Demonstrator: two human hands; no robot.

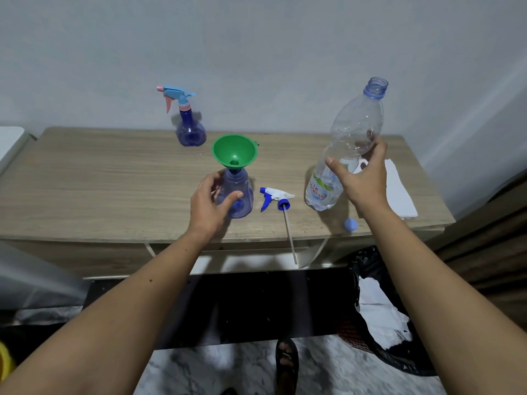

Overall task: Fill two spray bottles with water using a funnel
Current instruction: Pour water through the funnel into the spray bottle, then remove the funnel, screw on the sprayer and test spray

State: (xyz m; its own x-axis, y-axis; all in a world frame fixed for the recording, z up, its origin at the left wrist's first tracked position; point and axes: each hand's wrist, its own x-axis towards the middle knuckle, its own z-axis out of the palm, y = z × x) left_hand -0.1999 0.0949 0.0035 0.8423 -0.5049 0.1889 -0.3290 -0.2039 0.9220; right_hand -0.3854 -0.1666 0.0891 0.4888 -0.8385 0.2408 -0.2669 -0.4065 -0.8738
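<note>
A blue see-through spray bottle [238, 195] stands open on the wooden table [108, 178] with a green funnel [234, 151] set in its neck. My left hand [209, 203] curls round this bottle from the left. Its white and blue spray head [275, 197] lies just to the right, its dip tube reaching past the table's front edge. My right hand [363, 178] grips a large clear water bottle [346, 149], uncapped, upright and leaning slightly, with a little water at the bottom. A second blue spray bottle [189, 128] with a pink and light-blue head stands at the back.
A blue bottle cap [350, 224] lies near the table's front edge. White paper towels [399, 192] lie at the table's right end. A black bin bag with white paper [379, 312] stands on the floor, right. A wall runs close behind the table.
</note>
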